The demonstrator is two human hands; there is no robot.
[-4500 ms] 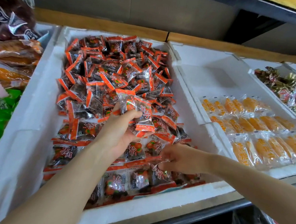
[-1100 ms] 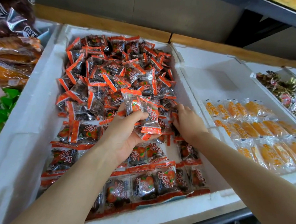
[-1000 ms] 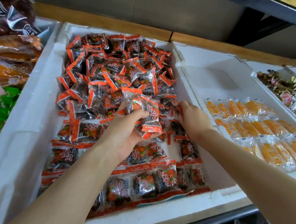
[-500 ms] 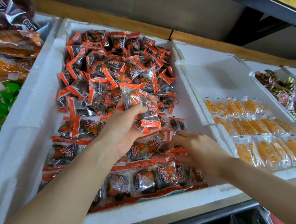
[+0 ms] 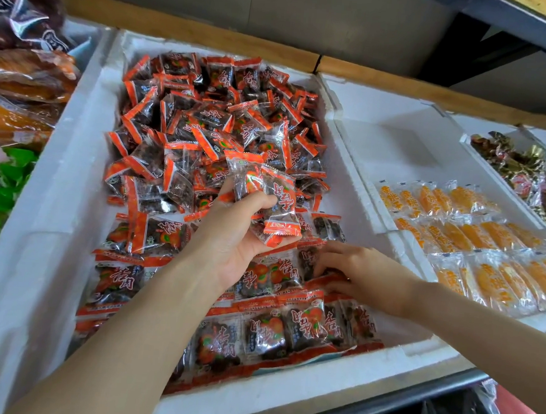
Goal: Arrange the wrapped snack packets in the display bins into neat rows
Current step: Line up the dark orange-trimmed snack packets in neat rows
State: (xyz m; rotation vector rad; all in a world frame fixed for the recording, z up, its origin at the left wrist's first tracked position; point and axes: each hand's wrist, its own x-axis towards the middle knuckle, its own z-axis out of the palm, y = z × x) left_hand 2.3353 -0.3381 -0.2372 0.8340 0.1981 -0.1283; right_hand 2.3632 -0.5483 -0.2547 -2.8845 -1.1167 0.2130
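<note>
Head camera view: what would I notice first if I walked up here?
Probably the jumble of orange-and-black packets heaped at the back of the white foam bin in the middle. In front of it the left hand grips a bunch of packets, while the right hand pinches one packet by the neat front rows. To the right, yellow packets lie in tidy rows.
</note>
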